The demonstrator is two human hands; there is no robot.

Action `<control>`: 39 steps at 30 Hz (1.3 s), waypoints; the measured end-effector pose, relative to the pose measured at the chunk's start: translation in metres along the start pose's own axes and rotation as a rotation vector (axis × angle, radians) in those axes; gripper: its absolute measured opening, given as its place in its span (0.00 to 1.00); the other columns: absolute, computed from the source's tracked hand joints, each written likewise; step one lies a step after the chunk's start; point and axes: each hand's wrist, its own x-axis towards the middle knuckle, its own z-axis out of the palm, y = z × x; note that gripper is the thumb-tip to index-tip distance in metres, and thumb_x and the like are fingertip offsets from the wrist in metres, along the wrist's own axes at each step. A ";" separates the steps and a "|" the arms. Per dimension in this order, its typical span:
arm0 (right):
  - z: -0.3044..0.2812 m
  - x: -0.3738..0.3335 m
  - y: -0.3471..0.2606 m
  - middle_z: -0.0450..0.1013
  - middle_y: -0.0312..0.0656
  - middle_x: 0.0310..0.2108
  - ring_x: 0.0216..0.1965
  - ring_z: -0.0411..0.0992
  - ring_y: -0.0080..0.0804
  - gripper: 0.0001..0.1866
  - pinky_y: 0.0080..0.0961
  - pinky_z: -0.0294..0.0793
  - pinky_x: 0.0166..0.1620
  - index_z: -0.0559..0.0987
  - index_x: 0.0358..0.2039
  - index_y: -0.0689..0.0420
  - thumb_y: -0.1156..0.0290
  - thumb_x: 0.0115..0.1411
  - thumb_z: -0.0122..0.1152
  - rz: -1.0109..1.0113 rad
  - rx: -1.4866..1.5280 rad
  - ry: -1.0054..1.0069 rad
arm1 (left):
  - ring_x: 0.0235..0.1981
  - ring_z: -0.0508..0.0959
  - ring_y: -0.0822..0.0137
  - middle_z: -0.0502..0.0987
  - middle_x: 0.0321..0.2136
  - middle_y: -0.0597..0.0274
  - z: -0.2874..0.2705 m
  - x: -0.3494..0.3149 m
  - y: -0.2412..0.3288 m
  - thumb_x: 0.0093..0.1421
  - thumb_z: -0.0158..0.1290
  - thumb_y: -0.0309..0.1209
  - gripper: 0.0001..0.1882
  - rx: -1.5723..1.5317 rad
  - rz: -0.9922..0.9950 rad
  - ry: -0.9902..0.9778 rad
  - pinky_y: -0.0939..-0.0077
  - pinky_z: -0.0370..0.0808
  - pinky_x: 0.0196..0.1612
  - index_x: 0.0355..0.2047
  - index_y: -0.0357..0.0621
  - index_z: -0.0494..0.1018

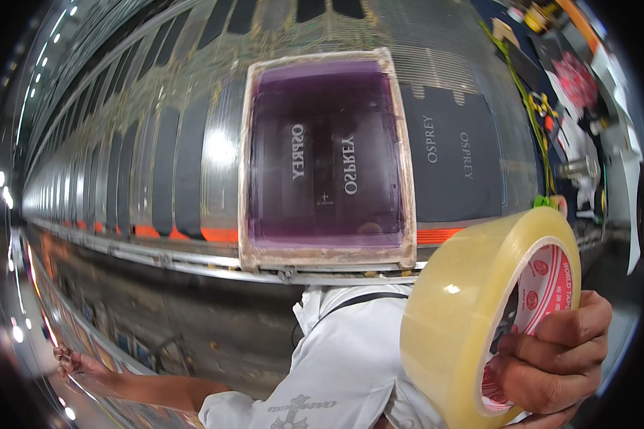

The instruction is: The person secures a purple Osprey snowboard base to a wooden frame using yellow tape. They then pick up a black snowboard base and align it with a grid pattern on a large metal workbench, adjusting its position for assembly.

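Observation:
A large roll of clear, yellowish packing tape (pixel 447 314) with a red and white core fills the lower right, close to the camera. My right hand (pixel 558 357) grips it, fingers hooked through the core. Far out at the lower left, my left hand (pixel 77 363) is stretched away from my body with its fingers curled together; what they may hold is too small to tell. In front of me a screen-printing frame (pixel 402 179) with purple mesh lies on the long table, showing mirrored lettering. Beside it on the right lies a dark fabric panel (pixel 454 189) with pale printed lettering.
Several dark fabric pieces (pixel 164 164) lie in a row along the long table, which runs off to the left. A metal rail (pixel 157 259) edges its near side. On the right, a side bench bears a reddish cloth (pixel 574 79) and a metal container (pixel 579 169).

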 end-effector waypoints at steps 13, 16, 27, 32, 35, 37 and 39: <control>0.267 -0.144 0.143 0.77 0.33 0.34 0.29 0.71 0.31 0.45 0.26 0.72 0.40 0.75 0.62 0.57 0.58 0.44 0.82 0.043 -0.199 -0.097 | 0.55 0.76 0.63 0.75 0.57 0.51 0.143 -0.218 0.082 0.66 0.53 0.31 0.16 1.174 -0.126 0.928 0.58 0.68 0.64 0.53 0.37 0.74; 0.233 -0.088 0.117 0.76 0.39 0.46 0.41 0.72 0.40 0.47 0.30 0.70 0.49 0.74 0.63 0.56 0.51 0.43 0.81 0.356 0.158 0.079 | 0.55 0.76 0.62 0.75 0.56 0.50 0.166 -0.228 0.065 0.66 0.53 0.30 0.15 1.171 -0.219 0.915 0.59 0.68 0.64 0.50 0.37 0.75; 0.164 0.047 0.152 0.79 0.48 0.38 0.33 0.77 0.37 0.10 0.30 0.76 0.37 0.80 0.35 0.61 0.66 0.63 0.66 0.028 1.114 0.232 | 0.51 0.78 0.62 0.81 0.47 0.52 0.191 -0.219 -0.088 0.59 0.56 0.23 0.08 1.054 -0.743 0.546 0.65 0.70 0.60 0.40 0.38 0.79; 0.214 0.088 0.295 0.82 0.38 0.34 0.34 0.76 0.21 0.11 0.18 0.75 0.40 0.85 0.39 0.61 0.67 0.62 0.70 0.826 0.670 0.153 | 0.35 0.78 0.74 0.82 0.32 0.63 0.295 -0.206 -0.221 0.57 0.62 0.21 0.04 0.823 -0.920 0.605 0.78 0.75 0.43 0.34 0.37 0.81; 0.248 0.101 0.402 0.83 0.37 0.33 0.35 0.76 0.18 0.13 0.18 0.75 0.41 0.87 0.40 0.59 0.63 0.61 0.73 0.905 0.543 0.073 | 0.34 0.79 0.72 0.82 0.32 0.62 0.336 -0.195 -0.291 0.55 0.68 0.24 0.07 0.787 -0.898 0.602 0.76 0.76 0.41 0.32 0.37 0.81; 0.274 0.105 0.449 0.83 0.40 0.38 0.40 0.77 0.22 0.14 0.21 0.75 0.46 0.88 0.39 0.59 0.62 0.59 0.75 0.947 0.561 0.031 | 0.34 0.78 0.69 0.79 0.28 0.64 0.354 -0.188 -0.315 0.56 0.69 0.30 0.07 0.912 -0.809 0.583 0.72 0.71 0.46 0.31 0.42 0.82; 0.299 0.105 0.477 0.81 0.44 0.45 0.46 0.76 0.26 0.15 0.23 0.74 0.51 0.88 0.39 0.58 0.62 0.57 0.76 0.912 0.504 0.010 | 0.36 0.75 0.68 0.76 0.24 0.69 0.361 -0.186 -0.332 0.56 0.69 0.37 0.09 1.036 -0.826 0.527 0.68 0.61 0.52 0.31 0.48 0.82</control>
